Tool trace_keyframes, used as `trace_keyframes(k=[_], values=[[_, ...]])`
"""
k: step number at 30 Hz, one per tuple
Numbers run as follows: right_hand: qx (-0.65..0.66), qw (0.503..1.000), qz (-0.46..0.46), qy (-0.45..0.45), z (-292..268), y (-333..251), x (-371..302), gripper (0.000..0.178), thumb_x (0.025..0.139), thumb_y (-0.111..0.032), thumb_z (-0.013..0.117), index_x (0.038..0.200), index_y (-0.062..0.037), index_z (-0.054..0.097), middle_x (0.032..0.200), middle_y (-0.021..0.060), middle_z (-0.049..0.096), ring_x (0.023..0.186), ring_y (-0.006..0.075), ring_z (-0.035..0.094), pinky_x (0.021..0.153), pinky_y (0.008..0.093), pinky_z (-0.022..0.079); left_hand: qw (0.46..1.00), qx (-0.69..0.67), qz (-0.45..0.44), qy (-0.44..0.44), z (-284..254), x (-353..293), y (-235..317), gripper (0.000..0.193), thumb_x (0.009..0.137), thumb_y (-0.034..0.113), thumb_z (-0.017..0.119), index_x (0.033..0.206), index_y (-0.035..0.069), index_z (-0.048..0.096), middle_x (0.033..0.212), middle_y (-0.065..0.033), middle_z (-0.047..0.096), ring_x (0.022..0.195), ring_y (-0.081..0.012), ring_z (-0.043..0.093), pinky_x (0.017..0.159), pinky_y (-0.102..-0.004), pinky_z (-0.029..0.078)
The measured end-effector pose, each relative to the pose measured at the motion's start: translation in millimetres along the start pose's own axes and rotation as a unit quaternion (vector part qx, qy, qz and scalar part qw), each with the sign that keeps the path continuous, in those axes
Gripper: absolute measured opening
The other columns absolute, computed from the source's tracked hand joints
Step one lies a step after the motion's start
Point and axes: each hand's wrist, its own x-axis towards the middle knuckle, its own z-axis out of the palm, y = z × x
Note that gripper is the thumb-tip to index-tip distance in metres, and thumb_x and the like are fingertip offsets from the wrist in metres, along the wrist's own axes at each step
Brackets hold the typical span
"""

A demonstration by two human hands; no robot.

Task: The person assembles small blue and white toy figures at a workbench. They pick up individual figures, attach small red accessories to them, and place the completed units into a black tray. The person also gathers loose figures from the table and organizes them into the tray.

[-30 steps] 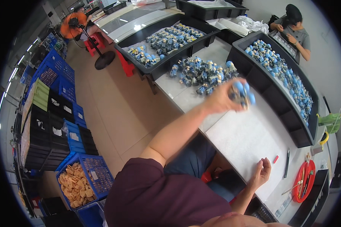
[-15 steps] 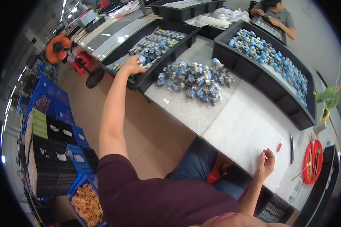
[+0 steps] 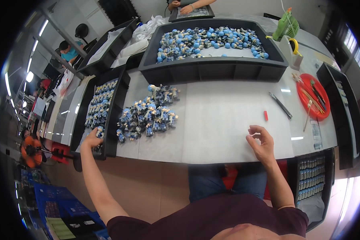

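Note:
My left hand [image 3: 93, 139] reaches far left into the near end of a long black tray [image 3: 115, 116] that holds rows of small blue-and-white figurines. Its fingers close around one figurine [image 3: 99, 130] at the end of a row. A loose pile of the same figurines [image 3: 148, 114] lies on the white table just right of that tray. My right hand [image 3: 261, 143] rests at the table's front edge, fingers loosely curled and apart, holding nothing. A small red piece [image 3: 266, 115] lies a little beyond it.
A large black tray [image 3: 212, 68] of blue-headed figurines stands at the back. On the right are a red plate [image 3: 314, 96] with brushes, a dark pen-like tool [image 3: 281, 105] and a green object [image 3: 288, 24]. Another person's hands [image 3: 184, 7] work at the far side.
My left hand carried a figurine from above the pile over to the left tray, then drew back to that tray's near end. My right hand stayed at the table edge.

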Motion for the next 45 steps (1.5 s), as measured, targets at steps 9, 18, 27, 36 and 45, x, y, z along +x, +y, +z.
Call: trace_keyframes(k=[9,18,27,36,45], values=[[-0.175,0.978,-0.069,-0.085,-57.6,-35.4,38.0,0.031,0.074,-0.004,0.067,0.103,-0.0006,0.058,0.091,0.0104,0.062,0.083,0.0191,0.059,0.073,0.029,0.046,0.964,0.033,0.028,0.263,-37.0,-58.3,110.2,0.062,0.073,0.029,0.07,0.128,0.016,0.044,0.129,-0.0087,0.047,0.122,-0.0279,0.04,0.099,-0.0576,0.025],[-0.295,0.955,0.019,-0.017,-120.3,0.8,34.1,0.028,0.074,-0.01,0.066,0.1,-0.0012,0.059,0.093,0.0144,0.061,0.086,0.0249,0.059,0.076,0.0336,0.046,0.838,-0.014,0.507,0.202,1.6,-125.4,333.1,0.048,0.071,0.016,0.069,0.115,0.004,0.053,0.12,-0.0155,0.051,0.115,-0.0319,0.044,0.097,-0.0415,0.031],[-0.362,0.922,-0.14,-0.009,-84.5,66.0,75.8,0.018,0.075,0.0,0.058,0.093,-0.0016,0.061,0.086,0.0149,0.06,0.086,0.0324,0.054,0.077,0.0374,0.045,0.768,-0.026,0.639,0.042,131.7,-192.8,456.3,0.058,0.079,0.032,0.062,0.129,0.011,0.041,0.137,-0.0175,0.03,0.127,-0.0352,0.027,0.101,-0.0581,0.021],[-0.373,0.911,-0.174,0.026,-124.0,56.4,89.9,0.015,0.075,-0.005,0.061,0.09,-0.0016,0.063,0.09,0.0133,0.06,0.092,0.0287,0.054,0.08,0.0355,0.044,0.771,-0.019,0.631,0.085,145.7,-194.8,452.2,0.054,0.086,0.037,0.051,0.132,0.014,0.039,0.141,-0.0167,0.024,0.13,-0.0363,0.023,0.102,-0.0588,0.016],[-0.259,0.959,-0.106,0.034,-172.6,21.9,131.6,0.03,0.074,-0.01,0.067,0.103,-0.0036,0.061,0.095,0.0089,0.062,0.081,0.0149,0.057,0.061,0.0256,0.045,0.743,-0.206,0.636,-0.026,85.0,-157.7,469.9,0.036,0.079,0.015,0.064,0.114,0.007,0.055,0.125,-0.0156,0.047,0.119,-0.0322,0.042,0.099,-0.0403,0.033]])
